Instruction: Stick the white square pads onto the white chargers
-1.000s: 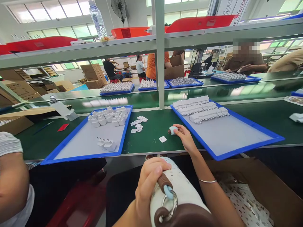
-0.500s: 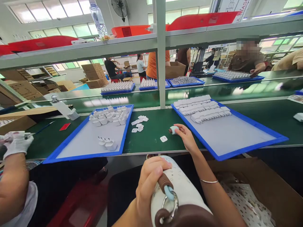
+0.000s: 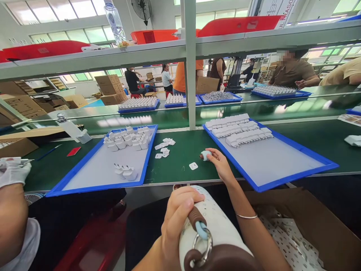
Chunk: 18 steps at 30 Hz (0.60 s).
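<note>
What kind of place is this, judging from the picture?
Most likely an electronics assembly line in a factory: rows of white charger plugs lie on blue-rimmed trays on a long green workbench, and cardboard boxes are stacked behind.

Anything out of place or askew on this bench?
Mildly. On the left tray, two white plugs lie apart from the loose pile, unlike the right tray's neat rows. One small white piece sits alone on the mat. No visible damage.
</note>
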Tool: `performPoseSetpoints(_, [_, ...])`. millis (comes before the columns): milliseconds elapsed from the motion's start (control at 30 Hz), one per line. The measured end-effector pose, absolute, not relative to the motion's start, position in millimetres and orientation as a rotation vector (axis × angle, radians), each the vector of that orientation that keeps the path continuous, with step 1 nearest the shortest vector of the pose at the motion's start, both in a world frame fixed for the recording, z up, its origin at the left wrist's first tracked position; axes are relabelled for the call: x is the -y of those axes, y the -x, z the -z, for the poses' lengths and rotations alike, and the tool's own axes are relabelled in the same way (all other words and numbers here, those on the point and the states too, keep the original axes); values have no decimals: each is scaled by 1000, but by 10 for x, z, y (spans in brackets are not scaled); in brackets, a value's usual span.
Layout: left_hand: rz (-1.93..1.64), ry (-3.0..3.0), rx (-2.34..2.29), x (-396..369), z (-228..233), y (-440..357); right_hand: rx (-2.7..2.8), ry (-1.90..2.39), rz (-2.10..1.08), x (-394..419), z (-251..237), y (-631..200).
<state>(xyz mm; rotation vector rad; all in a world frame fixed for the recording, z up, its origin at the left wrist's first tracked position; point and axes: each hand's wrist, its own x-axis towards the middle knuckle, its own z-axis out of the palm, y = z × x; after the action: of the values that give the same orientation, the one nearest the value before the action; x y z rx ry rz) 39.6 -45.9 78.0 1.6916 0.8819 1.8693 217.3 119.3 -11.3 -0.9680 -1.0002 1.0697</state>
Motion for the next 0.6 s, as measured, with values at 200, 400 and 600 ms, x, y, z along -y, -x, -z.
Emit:
performPoseSetpoints(200, [-1864,-1747,-888,468,-771,-384,1002,961,-1075,-1195,127,-2178])
performPoseSetpoints(400, [-1877,-1705,-849,463,-762,-375,999,963,-1076,-1202,129,-2177])
performPoseSetpoints(600, [-1877,-1692,-883,467,-781,-404,996,971,-1072,-1209,125,-2168])
